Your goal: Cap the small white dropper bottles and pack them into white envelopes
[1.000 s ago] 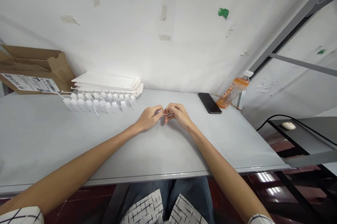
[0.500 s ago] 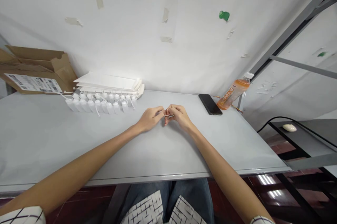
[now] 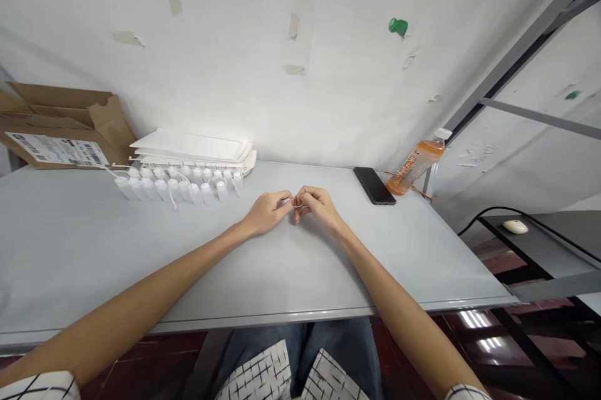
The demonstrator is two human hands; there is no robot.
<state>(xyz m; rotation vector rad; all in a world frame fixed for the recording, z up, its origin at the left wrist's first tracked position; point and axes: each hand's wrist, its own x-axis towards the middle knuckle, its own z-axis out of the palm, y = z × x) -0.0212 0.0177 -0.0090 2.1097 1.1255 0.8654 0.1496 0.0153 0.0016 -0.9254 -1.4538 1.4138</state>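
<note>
My left hand (image 3: pixel 267 213) and my right hand (image 3: pixel 318 208) meet near the middle of the white table top (image 3: pixel 366 262). Between their fingertips, both hands pinch a small loop of thin cord (image 3: pixel 297 203), mostly hidden by the fingers. Its exact material is too small to tell. To the left, a row of small white tags with strings (image 3: pixel 178 188) lies on the table, nearest my left hand. Behind them rests a stack of white cards (image 3: pixel 192 146).
A black smartphone (image 3: pixel 374 186) lies at the table's back edge, and an orange-filled plastic bottle (image 3: pixel 416 166) leans beside it. An open cardboard box (image 3: pixel 66 128) stands far left. A grey metal frame (image 3: pixel 516 68) rises at right, above a white computer mouse (image 3: pixel 515 226).
The orange-tinted ring seen earlier between my fingers is now mostly covered, and my fingertips sit closer around it. The camera view has shifted slightly.
</note>
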